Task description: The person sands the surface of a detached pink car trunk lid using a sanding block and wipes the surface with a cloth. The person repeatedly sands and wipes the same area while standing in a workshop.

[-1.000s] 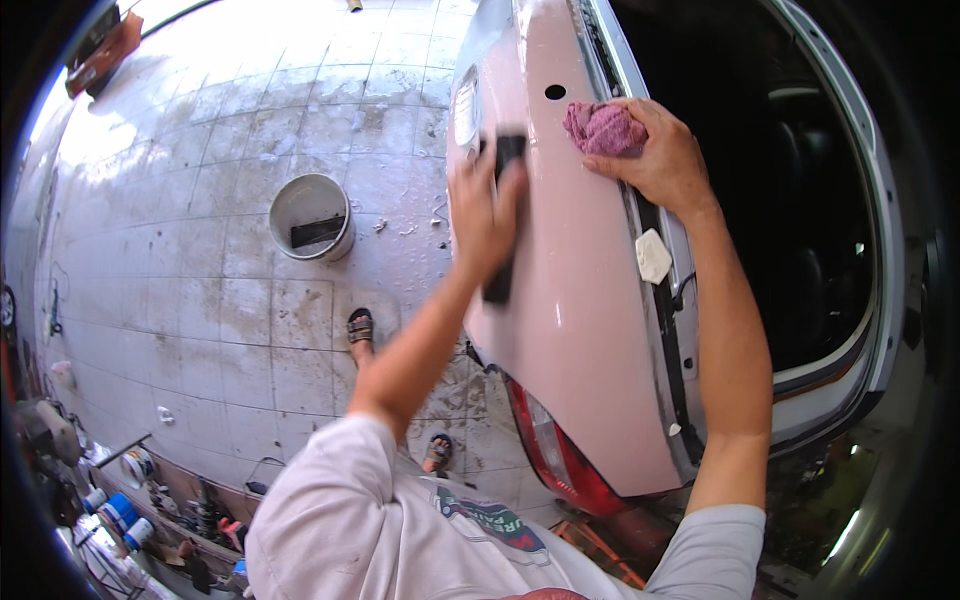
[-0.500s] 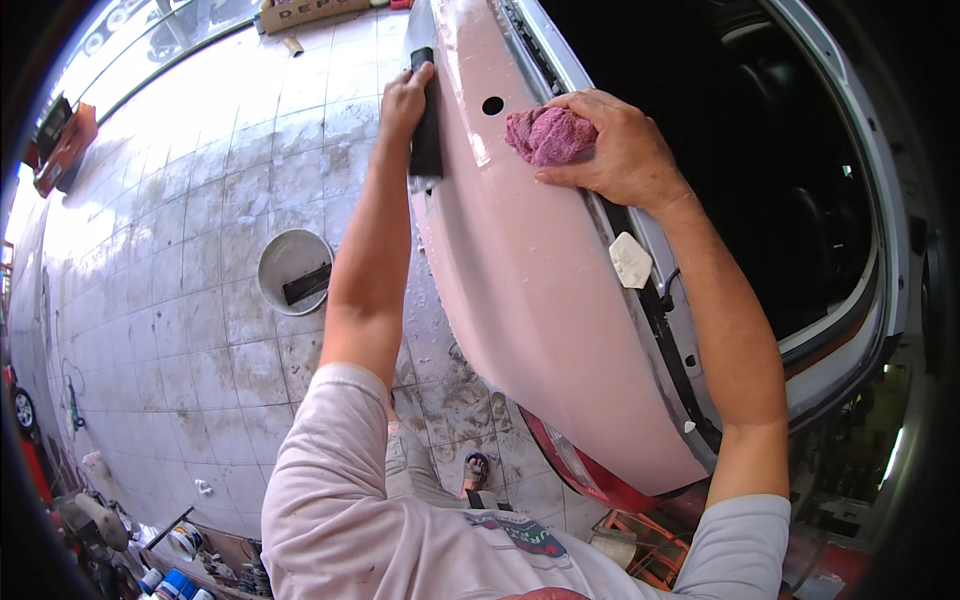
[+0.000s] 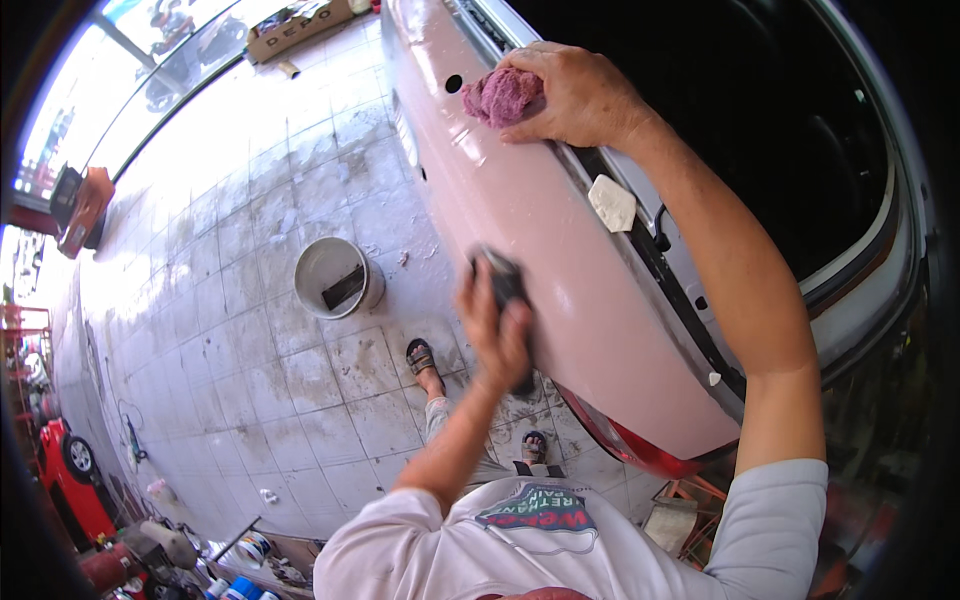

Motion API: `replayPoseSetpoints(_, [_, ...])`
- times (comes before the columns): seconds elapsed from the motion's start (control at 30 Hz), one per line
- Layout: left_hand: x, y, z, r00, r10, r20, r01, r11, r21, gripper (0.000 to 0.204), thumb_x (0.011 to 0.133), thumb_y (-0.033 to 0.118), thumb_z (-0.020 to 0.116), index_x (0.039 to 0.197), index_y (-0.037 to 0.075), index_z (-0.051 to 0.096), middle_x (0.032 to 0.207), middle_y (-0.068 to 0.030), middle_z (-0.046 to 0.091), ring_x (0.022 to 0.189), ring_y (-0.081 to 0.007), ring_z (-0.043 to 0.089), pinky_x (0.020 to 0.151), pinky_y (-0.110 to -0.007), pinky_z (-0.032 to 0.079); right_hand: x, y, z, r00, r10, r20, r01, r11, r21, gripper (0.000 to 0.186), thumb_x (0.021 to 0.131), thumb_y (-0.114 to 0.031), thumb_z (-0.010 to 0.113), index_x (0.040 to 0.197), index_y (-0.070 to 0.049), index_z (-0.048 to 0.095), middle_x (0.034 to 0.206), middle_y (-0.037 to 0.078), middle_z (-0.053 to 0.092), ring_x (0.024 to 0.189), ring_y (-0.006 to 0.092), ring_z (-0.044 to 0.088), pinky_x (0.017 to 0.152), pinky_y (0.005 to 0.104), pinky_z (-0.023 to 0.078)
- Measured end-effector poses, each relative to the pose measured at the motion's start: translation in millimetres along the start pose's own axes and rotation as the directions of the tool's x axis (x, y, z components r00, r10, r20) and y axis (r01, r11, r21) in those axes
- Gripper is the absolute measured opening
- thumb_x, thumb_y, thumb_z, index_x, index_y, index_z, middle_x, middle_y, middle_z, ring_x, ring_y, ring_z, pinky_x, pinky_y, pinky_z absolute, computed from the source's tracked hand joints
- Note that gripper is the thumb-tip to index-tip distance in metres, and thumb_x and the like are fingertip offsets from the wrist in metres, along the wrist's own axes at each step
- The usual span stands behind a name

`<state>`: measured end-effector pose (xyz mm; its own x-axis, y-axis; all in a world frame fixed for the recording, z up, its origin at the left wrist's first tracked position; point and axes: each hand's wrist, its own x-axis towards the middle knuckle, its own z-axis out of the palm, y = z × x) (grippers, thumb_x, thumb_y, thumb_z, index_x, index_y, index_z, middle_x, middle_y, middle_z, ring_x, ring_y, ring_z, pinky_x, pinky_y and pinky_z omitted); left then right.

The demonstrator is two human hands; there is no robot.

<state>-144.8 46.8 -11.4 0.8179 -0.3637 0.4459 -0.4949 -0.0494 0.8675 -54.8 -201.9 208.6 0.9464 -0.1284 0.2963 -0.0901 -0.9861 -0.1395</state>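
The left hand (image 3: 490, 325), run by me from afar, grips a black block (image 3: 507, 280) at dial centre on the pink car panel (image 3: 580, 300), where I'd press flat and evenly, as the right hand (image 3: 580, 95) clutches a pink cloth (image 3: 503, 97) at twelve o'clock.

The bare left forearm (image 3: 462, 440) slants up and to the right from the lower edge of the view, and the bare left hand (image 3: 495, 335), somewhat blurred, is curled in a grip with the thumb to the right of the fingers. The bare right forearm (image 3: 715, 230) reaches farther forward, slanting up and to the left from a bent elbow (image 3: 785, 375); the bare right hand (image 3: 580, 95) is back upward, thumb nearer the torso, fingers curled.
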Motion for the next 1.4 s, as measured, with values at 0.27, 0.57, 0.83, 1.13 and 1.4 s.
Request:
replayPoseSetpoints(0.27, [361,-132,-7,0.901,-0.424,-0.088,0.397,0.890,-0.222,0.051,0.103,0.045,0.064,0.110,-0.004,0.077,0.094,-0.0245,0.075,0.087,-0.0374,0.070,0.087,-0.043,0.052,3,-11,-2,1.000,-0.003,0.012,0.004,1.000,-0.008,0.076,0.069,-0.053,0.098,0.132,-0.018,0.074,0.123,0.010,0.078,0.115,0.0286,0.076,0.104,0.0411,0.059])
replayPoseSetpoints(0.57, [-14,31,4,0.991,-0.098,-0.090,0.099,0.995,0.013,0.064,0.105,0.032,0.063,0.157,-0.003,0.050,0.152,-0.0295,0.047,0.141,-0.0449,0.045,0.123,-0.049,0.029,10,1,11,0.999,-0.007,-0.040,0.008,1.000,0.013,0.076,0.068,-0.050,0.098,0.132,-0.017,0.075,0.122,0.010,0.078,0.111,0.0284,0.077,0.104,0.0412,0.058])
replayPoseSetpoints(0.83, [168,-77,-7,0.994,-0.100,-0.045,0.096,0.991,-0.093,0.038,0.109,0.032,0.058,0.118,-0.003,0.070,0.120,-0.0200,0.066,0.113,-0.0331,0.062,0.097,-0.043,0.047,1,-3,6,1.000,-0.004,-0.010,0.004,1.000,-0.010,0.072,0.069,-0.046,0.099,0.128,-0.014,0.074,0.121,0.008,0.076,0.111,0.0263,0.075,0.103,0.0378,0.059])
replayPoseSetpoints(1.13, [279,-99,19,0.947,-0.301,-0.111,0.282,0.946,-0.160,0.053,0.105,0.045,0.063,0.124,-0.003,0.075,0.118,-0.0279,0.076,0.111,-0.0409,0.070,0.100,-0.046,0.050,2,12,10,0.999,-0.040,-0.010,0.040,0.998,-0.044,0.078,0.067,-0.056,0.097,0.130,-0.015,0.074,0.120,0.009,0.078,0.109,0.0281,0.077,0.100,0.0407,0.060])
replayPoseSetpoints(1.4, [-74,42,6,0.986,-0.135,-0.097,0.133,0.991,-0.029,0.069,0.098,0.030,0.071,0.154,-0.007,0.053,0.154,-0.0321,0.047,0.137,-0.0474,0.047,0.120,-0.053,0.032,12,8,2,0.995,-0.091,0.040,0.091,0.996,0.008,0.083,0.068,-0.053,0.099,0.134,-0.011,0.072,0.123,0.012,0.076,0.111,0.0291,0.075,0.102,0.0398,0.059])
